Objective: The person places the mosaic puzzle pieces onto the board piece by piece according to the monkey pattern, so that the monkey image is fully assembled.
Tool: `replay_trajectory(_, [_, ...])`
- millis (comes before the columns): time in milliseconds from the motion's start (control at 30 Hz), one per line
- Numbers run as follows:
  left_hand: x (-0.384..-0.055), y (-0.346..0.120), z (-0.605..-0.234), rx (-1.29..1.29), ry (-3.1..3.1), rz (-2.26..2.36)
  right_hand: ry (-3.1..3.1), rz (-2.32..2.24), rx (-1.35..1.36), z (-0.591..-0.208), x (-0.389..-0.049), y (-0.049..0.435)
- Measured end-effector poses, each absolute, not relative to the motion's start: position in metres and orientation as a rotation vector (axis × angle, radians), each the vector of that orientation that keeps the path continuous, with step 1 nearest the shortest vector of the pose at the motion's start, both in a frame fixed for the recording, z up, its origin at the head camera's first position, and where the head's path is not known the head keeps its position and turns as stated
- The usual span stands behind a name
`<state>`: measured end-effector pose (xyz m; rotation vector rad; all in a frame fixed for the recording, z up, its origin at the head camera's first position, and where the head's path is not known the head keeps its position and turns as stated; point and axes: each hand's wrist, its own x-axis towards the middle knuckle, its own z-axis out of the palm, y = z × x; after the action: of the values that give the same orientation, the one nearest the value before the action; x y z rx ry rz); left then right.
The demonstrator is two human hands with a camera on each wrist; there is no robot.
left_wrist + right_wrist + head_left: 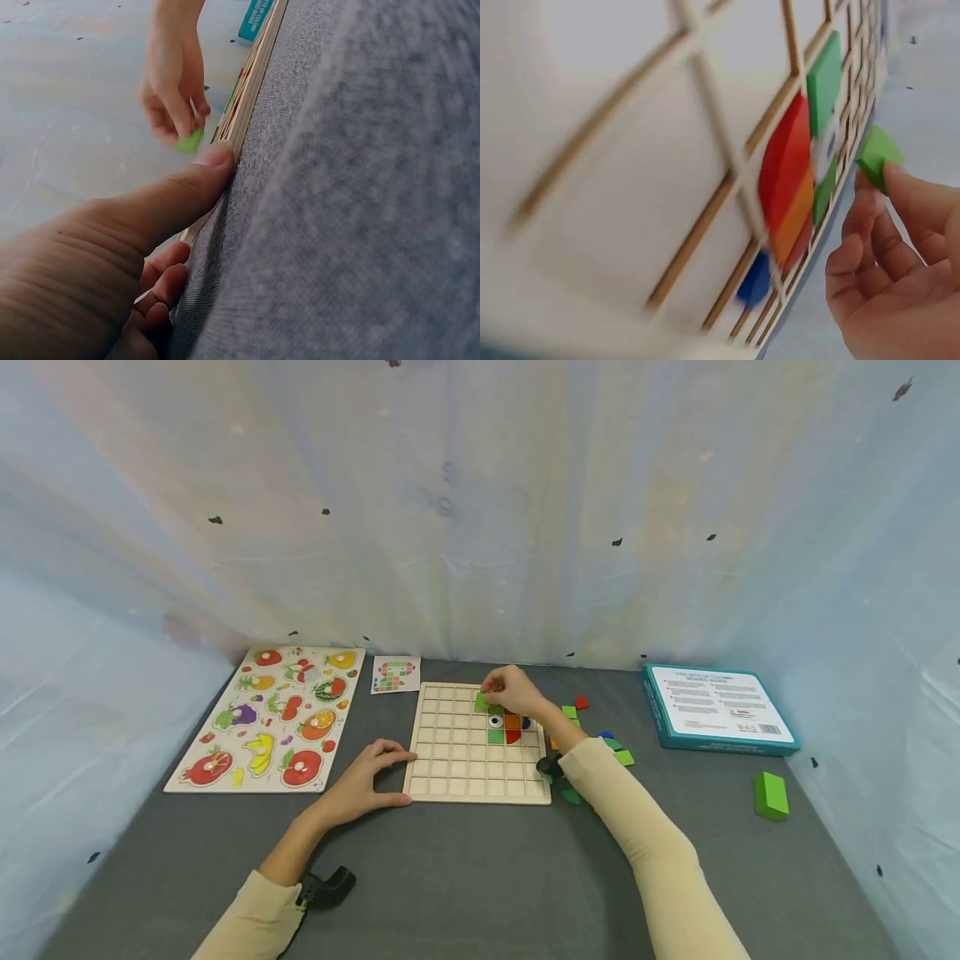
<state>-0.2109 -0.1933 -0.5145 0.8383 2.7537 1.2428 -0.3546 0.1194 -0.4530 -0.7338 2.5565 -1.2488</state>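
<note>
A square wooden grid board (450, 768) lies on the grey cloth, with several coloured tiles in its upper right part. Among those are a red tile (787, 161), an orange tile (512, 722), a green tile (825, 82), a blue tile (754, 280) and a white tile with an eye (496, 722). My right hand (516, 692) pinches a light green tile (879, 159) between thumb and fingertips, over the board's far edge. My left hand (362, 785) touches the board's left edge with spread fingers, the thumb (202, 180) near the close corner.
More loose tiles (624, 757) lie right of the board, partly behind my right forearm. A small pattern card (396, 675) is behind the board's left corner. At the left lies a fruit puzzle board (262, 727). A teal box (723, 710) and a green block (771, 796) sit at the right.
</note>
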Motion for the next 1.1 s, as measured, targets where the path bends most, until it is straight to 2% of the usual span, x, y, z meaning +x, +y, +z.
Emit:
replay_trajectory(133, [-0.211,-0.194,-0.513,0.838,2.753,1.236,2.618,-1.154,-0.675,-0.459,-0.360,0.101])
replay_trajectory(467, [-0.210,-0.194,-0.516,0.857,2.770,1.232,2.651,-1.080,-0.643,-0.458,-0.361,0.099])
replay_trajectory(900, [-0.211,-0.194,-0.515,0.839,2.758,1.234,2.797,-0.763,-0.829,-0.456,-0.356,0.094])
replay_trajectory(1100, [-0.211,-0.193,-0.514,0.825,2.757,1.224,2.768,-0.960,-0.738,-0.446,-0.351,0.116])
